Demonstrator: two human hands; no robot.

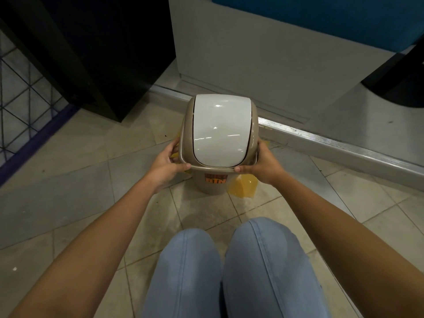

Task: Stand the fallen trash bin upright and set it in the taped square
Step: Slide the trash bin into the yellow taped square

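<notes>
A small beige trash bin [214, 188] with a glossy white swing lid [220, 131] stands upright on the tiled floor, an orange label on its front. My left hand [166, 162] grips the left side of its rim and my right hand [263, 165] grips the right side. Yellow tape [243, 185] shows on the floor at the bin's right base, with smaller bits at its left, mostly hidden by the bin and my hands.
A black cabinet [96, 49] stands at the back left beside a wire-grid panel [20, 92]. A grey wall panel [263, 56] rises behind a metal floor strip [332, 143]. My knees in blue jeans [229, 271] are just in front of the bin.
</notes>
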